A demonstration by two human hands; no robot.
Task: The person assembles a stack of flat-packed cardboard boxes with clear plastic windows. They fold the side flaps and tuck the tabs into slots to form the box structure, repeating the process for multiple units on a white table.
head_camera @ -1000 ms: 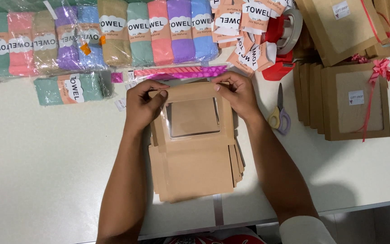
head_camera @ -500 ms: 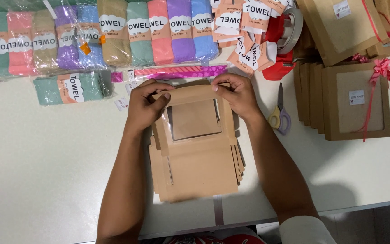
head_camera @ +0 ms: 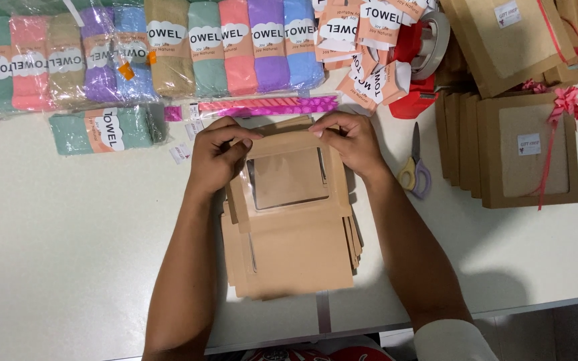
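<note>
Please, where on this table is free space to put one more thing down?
The white table is bare left of the left hand, below the green towel. A smaller bare patch lies below the scissors. The far edge is crowded with towels, the right with gift boxes.

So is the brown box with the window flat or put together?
Flat: the brown cardboard window box lies unfolded on a stack.

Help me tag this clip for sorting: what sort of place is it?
Probably a small gift-packing workstation, at home or in a shop. Rolled towels in wrappers line the white table, finished kraft window boxes carry pink ribbon bows, and both hands fold another flat box.
</note>
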